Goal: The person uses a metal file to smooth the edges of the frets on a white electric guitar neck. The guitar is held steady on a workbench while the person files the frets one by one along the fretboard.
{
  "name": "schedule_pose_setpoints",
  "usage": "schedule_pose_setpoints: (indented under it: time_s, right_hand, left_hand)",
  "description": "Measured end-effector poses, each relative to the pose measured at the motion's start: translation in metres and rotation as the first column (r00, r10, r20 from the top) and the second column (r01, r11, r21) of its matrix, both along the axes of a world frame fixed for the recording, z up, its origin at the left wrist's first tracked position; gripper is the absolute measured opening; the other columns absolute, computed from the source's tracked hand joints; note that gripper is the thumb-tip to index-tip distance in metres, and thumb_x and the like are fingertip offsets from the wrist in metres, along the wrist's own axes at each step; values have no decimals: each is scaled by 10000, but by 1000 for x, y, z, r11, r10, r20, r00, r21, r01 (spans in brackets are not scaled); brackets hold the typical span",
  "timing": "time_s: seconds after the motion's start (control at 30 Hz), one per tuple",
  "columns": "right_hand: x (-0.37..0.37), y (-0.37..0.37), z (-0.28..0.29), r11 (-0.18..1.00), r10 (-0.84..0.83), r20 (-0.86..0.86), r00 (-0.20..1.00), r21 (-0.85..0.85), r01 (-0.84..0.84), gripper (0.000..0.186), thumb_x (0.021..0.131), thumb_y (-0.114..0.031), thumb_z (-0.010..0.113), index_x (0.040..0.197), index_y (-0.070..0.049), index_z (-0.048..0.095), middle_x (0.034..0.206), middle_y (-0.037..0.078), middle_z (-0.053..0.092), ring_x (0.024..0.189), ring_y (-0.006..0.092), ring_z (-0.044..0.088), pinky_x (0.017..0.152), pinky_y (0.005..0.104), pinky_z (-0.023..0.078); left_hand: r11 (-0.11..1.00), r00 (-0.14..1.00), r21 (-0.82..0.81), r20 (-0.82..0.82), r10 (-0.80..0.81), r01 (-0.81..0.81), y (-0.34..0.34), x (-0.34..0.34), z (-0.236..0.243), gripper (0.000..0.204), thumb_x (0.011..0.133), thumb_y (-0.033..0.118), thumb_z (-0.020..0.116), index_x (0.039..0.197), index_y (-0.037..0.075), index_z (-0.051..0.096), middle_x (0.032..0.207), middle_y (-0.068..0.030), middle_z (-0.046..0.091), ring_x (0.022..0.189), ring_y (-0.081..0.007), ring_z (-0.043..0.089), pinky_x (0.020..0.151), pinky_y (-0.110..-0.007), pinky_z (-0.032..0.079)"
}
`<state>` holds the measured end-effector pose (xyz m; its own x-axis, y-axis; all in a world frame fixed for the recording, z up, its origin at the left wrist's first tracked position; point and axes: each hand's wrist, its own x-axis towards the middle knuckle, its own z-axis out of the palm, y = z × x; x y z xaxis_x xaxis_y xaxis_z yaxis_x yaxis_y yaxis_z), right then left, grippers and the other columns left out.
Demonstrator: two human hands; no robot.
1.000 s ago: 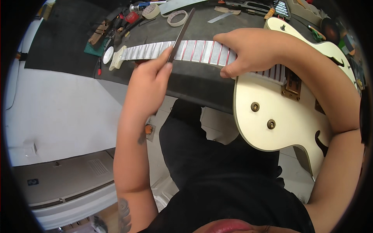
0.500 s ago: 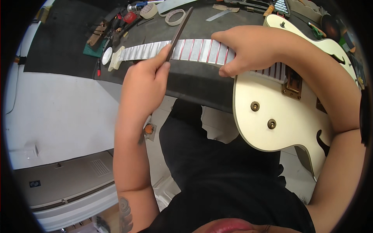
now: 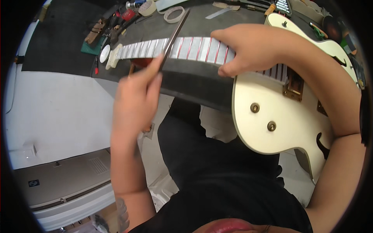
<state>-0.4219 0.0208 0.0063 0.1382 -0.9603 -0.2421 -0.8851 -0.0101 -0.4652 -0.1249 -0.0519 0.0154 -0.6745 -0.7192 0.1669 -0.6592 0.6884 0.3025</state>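
A cream electric guitar (image 3: pixel 248 120) lies with its body to the right and its neck (image 3: pixel 188 48) reaching left. Grey-white covering lies between the frets, and several frets nearer the body look red. In my left hand (image 3: pixel 136 95), somewhat blurred, is a narrow dark file (image 3: pixel 177 33), pinched at its near end. The file slants across the fretboard around mid-neck, its tip pointing away. My right hand (image 3: pixel 254 48) is wrapped over the neck near the body, thumb on the near edge, its other fingers mostly hidden beyond the far edge.
Masking tape rolls (image 3: pixel 174 14) and a metal ruler (image 3: pixel 222 12) lie behind the neck on the dark bench mat (image 3: pixel 58 50). A small white dish (image 3: pixel 105 53) sits beside the headstock. Something reddish (image 3: pixel 142 62) shows under the neck. A socket set (image 3: pixel 283 7) is at the back right.
My left hand has moved toward me and slightly left, drawing the file with it across the frets. My right hand and the guitar have hardly moved.
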Motion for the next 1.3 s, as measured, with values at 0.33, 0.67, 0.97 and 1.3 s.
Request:
schedule_pose_setpoints:
  time_s: [0.33,0.67,0.97,1.3]
  right_hand:
    - [-2,-3,4,1000,-15,-10,1000,-1,15,841,876,-444,830,1527,32,593,1165,242,758,1114,394,750,974,460,583]
    - [2,-3,7,998,32,20,999,59,-33,717,893,-434,822,1410,27,636,1127,236,754,1056,387,746,930,455,582]
    - [1,-3,-3,1000,-8,-13,1000,-14,8,729,892,-449,823,1416,22,636,1110,226,751,1055,384,745,934,465,582]
    - [-8,1,-1,1000,-5,31,1000,12,5,711,887,-456,824,1386,21,651,1114,230,755,1024,391,750,915,468,582]
  left_hand:
    - [997,991,-67,-129,-43,35,77,98,-49,607,996,-66,685,1586,76,662,798,-199,652,675,-334,664,763,-353,565]
    - [999,1000,49,-17,-3,3,-16,-22,-5,437,1065,88,676,1499,121,719,860,-254,678,699,-404,618,724,-404,541]
    - [1000,999,-8,-32,26,-26,67,75,-35,597,1006,-33,696,1589,91,657,795,-202,641,674,-380,629,728,-371,556]
    - [996,1000,81,-25,-18,20,18,19,-20,504,1061,37,670,1562,97,678,804,-203,649,667,-262,609,741,-338,531]
